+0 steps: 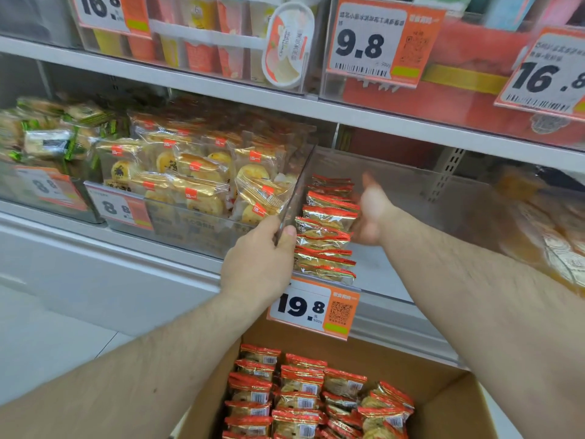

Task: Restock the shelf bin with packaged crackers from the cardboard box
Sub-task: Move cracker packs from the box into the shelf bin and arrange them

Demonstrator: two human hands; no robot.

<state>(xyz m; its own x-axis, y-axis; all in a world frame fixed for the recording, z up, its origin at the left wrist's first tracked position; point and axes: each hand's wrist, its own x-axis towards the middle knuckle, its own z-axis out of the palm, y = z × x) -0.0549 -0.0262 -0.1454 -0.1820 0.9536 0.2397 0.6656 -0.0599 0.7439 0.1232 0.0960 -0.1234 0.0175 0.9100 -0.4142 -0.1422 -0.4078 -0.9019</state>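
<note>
One row: a single file of red-and-gold cracker packs (326, 229) stands on edge along the left wall of the clear bin (395, 172), running from its front lip toward the back.
Bin fill: the rest of the bin, to the right of that row, shows bare floor, so by my reading the restock is barely begun.
Box: the cardboard box (449, 388) sits below the shelf edge, under the 19.8 tag (311, 307), and many packs (300, 397) lie in it in rows.
Left to do: most of the stock has yet to go up; more rows are needed beside the first.
Left hand (258, 261): fingers and thumb curl round the front edge of the clear divider (300, 191) between this bin and the pastry bin (202, 182) to its left, apparently steadying it.
Right hand (373, 210): blurred, inside the bin, fingers spread and loosely bent, pressed against the right side of the row; I see no pack grasped in it.
Likely step: squaring the row against the left wall.
</note>
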